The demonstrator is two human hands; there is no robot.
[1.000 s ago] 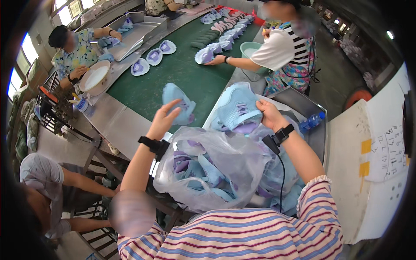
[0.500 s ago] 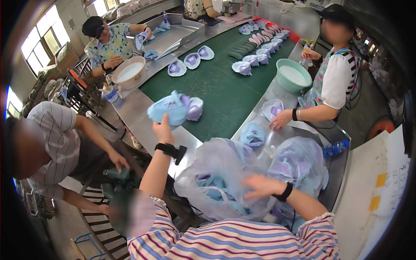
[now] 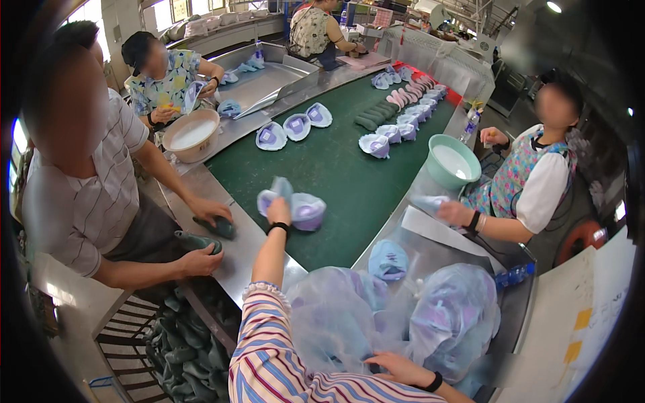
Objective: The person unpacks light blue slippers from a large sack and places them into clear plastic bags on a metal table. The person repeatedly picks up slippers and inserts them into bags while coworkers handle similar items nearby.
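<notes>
The left grip reaches far out, closed on a soft, blurry blue shoe top over the flat green desk. The right grip bends low by the thin, see-through bag; I cannot tell if it pinches any.

Head-worn fisheye view looks down from close above the wearer's right hand and forward along the green counter.
</notes>
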